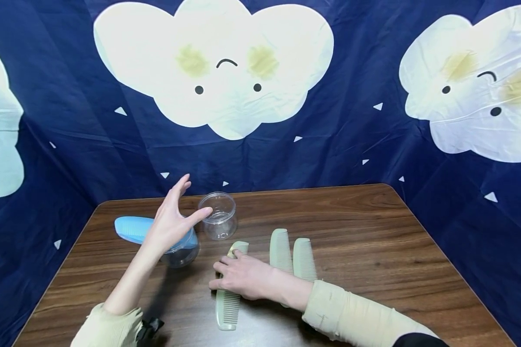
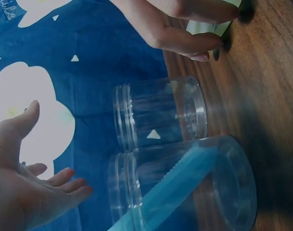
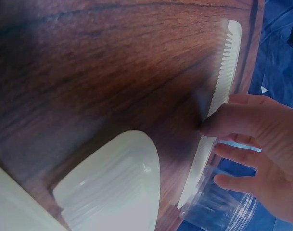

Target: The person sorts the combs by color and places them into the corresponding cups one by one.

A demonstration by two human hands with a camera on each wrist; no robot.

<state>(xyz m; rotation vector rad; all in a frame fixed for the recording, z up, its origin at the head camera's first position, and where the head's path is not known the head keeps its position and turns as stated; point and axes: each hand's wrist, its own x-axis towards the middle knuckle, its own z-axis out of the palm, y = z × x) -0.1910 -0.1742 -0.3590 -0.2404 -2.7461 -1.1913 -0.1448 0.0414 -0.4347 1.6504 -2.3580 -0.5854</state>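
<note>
My left hand (image 1: 171, 221) hovers over the jars with fingers straight and thumb spread, holding nothing. Below it a clear plastic jar (image 1: 182, 256) has a blue comb (image 1: 132, 229) leaning in it, sticking out to the left. Through the jar wall the blue comb's toothed edge shows in the left wrist view. Beside it, a second clear jar (image 1: 220, 227) stands upright with nothing inside. My right hand (image 1: 253, 278) grips a pale green comb (image 1: 227, 311) around its middle, thumb on one side and fingers on the other, low at the table.
Two more pale green combs, one (image 1: 280, 250) partly under the right forearm and another (image 1: 304, 260) just right of it, lie on the wooden table (image 1: 373, 250). A dark blue cloth (image 1: 351, 120) with white clouds hangs behind the table's far edge.
</note>
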